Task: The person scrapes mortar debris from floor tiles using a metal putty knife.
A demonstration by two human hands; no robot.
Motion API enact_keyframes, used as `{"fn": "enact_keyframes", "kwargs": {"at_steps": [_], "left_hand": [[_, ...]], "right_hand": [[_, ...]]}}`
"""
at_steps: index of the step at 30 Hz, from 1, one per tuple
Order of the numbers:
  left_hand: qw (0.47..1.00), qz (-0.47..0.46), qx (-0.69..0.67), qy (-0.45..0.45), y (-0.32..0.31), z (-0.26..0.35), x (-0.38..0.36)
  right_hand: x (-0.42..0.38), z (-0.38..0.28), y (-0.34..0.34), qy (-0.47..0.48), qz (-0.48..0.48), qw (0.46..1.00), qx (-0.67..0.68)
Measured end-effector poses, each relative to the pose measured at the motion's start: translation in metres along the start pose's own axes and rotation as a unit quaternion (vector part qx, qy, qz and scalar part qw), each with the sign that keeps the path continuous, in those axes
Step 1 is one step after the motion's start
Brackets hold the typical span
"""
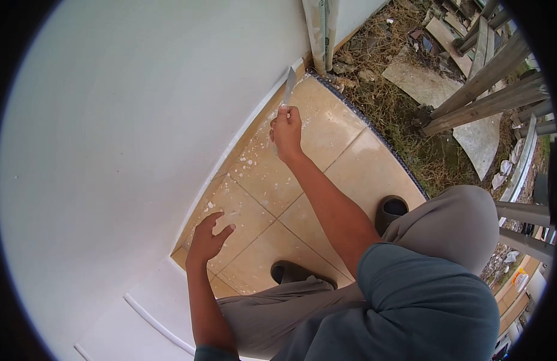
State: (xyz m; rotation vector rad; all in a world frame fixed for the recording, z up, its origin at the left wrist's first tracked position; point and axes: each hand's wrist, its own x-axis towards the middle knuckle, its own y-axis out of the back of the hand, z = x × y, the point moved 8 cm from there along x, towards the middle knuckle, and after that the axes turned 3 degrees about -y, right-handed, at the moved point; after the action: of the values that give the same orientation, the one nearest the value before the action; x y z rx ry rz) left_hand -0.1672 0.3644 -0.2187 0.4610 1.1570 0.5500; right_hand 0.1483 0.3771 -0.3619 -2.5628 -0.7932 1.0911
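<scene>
My right hand (286, 131) is closed round a scraper (289, 86), its flat grey metal blade pointing away from me. The blade's far end is beside the tile skirting (245, 139) at the foot of the white wall; whether it touches is hard to tell. The scraper's handle is mostly hidden in my fist. My left hand (208, 239) hovers over the floor nearer to me, thumb and fingers apart, holding nothing. White spots and flakes (250, 162) are scattered over the beige floor tiles (317, 225) between the hands.
A white wall (110, 132) rises along the left. At the far end stands a stained pale post (320, 36). Beyond the dark floor edge (380, 139) lie dry grass, broken slabs (420, 81) and wooden poles (477, 90). My sandals (391, 210) rest on the tiles.
</scene>
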Motion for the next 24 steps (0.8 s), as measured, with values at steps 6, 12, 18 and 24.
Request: {"fn": "enact_keyframes", "kwargs": {"at_steps": [6,12,18,24], "left_hand": [[0.998,0.005,0.037,-0.045,-0.002,0.013,0.003],[0.998,0.023,0.014,-0.053,0.006,0.045,-0.017],[0.997,0.042,0.024,-0.065,0.01,0.045,-0.028],[0.999,0.025,0.03,-0.024,0.002,0.023,-0.039]], "right_hand": [[0.009,0.014,0.001,-0.002,0.027,0.999,-0.022],[-0.016,-0.001,-0.006,-0.052,0.004,0.999,0.008],[0.003,-0.002,0.006,-0.026,-0.015,0.999,0.02],[0.012,-0.008,0.012,-0.013,0.007,1.0,0.005]]}}
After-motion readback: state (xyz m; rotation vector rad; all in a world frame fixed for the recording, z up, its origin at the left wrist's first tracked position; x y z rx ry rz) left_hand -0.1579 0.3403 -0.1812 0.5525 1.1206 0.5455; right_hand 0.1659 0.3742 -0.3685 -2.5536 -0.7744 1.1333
